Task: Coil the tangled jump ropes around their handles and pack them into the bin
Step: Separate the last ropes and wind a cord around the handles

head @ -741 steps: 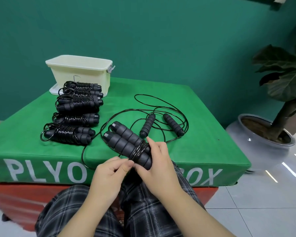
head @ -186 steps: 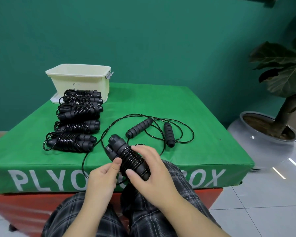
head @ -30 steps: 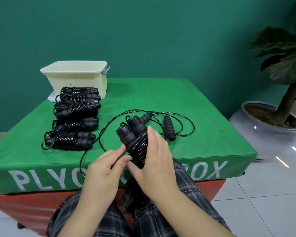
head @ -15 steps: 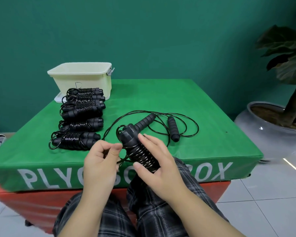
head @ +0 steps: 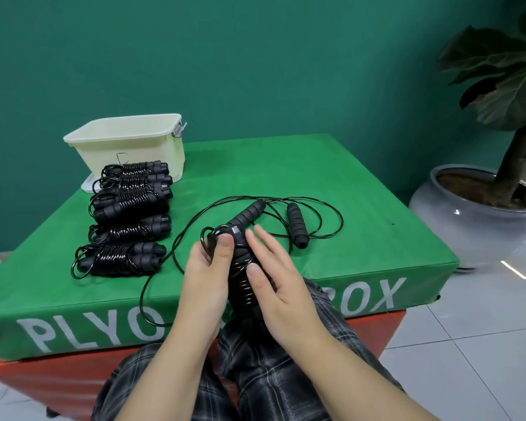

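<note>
Both hands — left hand [head: 205,268] & right hand [head: 281,284] — grip part-coiled rope [head: 242,268].

A gym: padded plyo box [head: 255,177], jump ropes [head: 128,214], tiled floor [head: 468,344].

Your worktop [head: 286,165] lies ahead of your knees. The bin [head: 128,147] sits at its far left corner, against the wall side. Directly in front of the bin, a row of coiled ropes [head: 128,217] runs toward you along the left side; the farthest touches the bin's front wall, the nearest lies near the front edge. At centre, just right of the row, a loose rope [head: 289,220] lies spread out, its two handles side by side. Nearer you, over the front edge, your left hand [head: 207,268] and right hand [head: 274,275] hold a part-wound rope [head: 240,268] between them. A potted plant [head: 480,208] stands on the floor to the worktop's right.
</note>
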